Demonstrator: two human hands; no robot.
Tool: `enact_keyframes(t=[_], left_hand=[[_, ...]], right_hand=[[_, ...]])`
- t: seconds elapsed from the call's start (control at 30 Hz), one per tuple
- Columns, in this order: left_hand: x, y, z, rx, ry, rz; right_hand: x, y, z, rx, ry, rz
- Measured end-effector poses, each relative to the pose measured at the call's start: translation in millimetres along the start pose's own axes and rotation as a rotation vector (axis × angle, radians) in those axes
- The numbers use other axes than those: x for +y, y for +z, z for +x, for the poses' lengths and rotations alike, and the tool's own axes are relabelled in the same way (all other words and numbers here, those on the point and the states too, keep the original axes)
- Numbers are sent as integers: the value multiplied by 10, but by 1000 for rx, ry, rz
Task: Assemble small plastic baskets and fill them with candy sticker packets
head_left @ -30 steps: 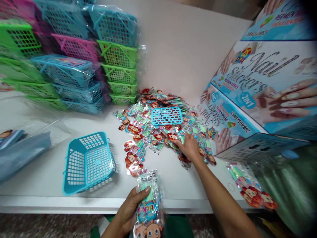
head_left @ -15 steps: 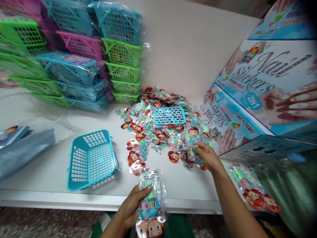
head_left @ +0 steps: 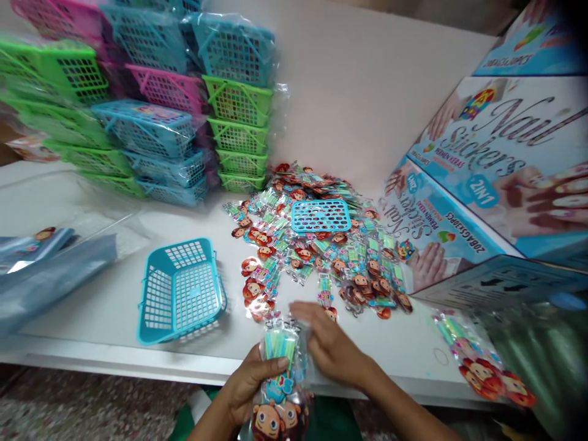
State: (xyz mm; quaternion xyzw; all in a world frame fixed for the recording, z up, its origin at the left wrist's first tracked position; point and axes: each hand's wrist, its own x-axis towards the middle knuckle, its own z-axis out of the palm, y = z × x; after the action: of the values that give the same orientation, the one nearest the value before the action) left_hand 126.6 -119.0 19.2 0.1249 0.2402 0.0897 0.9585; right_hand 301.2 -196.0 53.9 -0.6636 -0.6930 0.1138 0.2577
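My left hand grips a stack of clear candy-stick packets at the table's front edge, thumb across the top one. Green sticks and printed cartoon heads show through the plastic. Close by on the right is my right hand, slightly blurred, fingers stretched out along the stack's upper side; its thumb is hidden and I see nothing held in it. Ahead lies a loose pile of similar packets, with a flat blue perforated lid resting on it. A blue plastic basket without packets stands to the left.
Wrapped blue, green and pink baskets are stacked at the back left. Nail sticker boxes rise on the right. Clear plastic bags lie on the left, and more packets are at the right front edge.
My right hand has come from the pile on the right to the stack in my left hand; the packet it held is no longer seen in its fingers. The view has shifted slightly left.
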Motion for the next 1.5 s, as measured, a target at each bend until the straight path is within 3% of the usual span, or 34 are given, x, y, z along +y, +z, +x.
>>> enact_keyframes(t=[0.07,0.13,0.23,0.37,0.53,0.63,0.83,0.97,1.07,1.2,1.37,1.5], left_hand=[[8,-6,3,36,15,40],[28,-17,9,66,27,74],[66,-45,8,66,50,73],[73,-65,10,22,108,35],[33,-78,65,-29,152,18],[44,-125,64,-19,157,25],[73,-158,-55,-5,130,131],[61,-196,-116,-52,131,81],[81,-268,-110,-17,146,46],[116,-287,-34,23,136,22],[110,-230,24,17,127,14],[113,-250,17,38,136,11]], right_hand=[[226,23,107,182,363,-149],[451,54,202,202,674,-328],[676,67,242,113,836,-405],[573,52,110,113,802,-279],[-30,177,-82,39,447,399],[-155,193,-30,-18,407,319],[236,174,651,8,480,-118],[422,167,949,66,611,-217],[618,103,866,159,766,-218],[928,173,751,168,881,-39],[1091,371,765,187,906,264],[1050,296,468,188,836,391]])
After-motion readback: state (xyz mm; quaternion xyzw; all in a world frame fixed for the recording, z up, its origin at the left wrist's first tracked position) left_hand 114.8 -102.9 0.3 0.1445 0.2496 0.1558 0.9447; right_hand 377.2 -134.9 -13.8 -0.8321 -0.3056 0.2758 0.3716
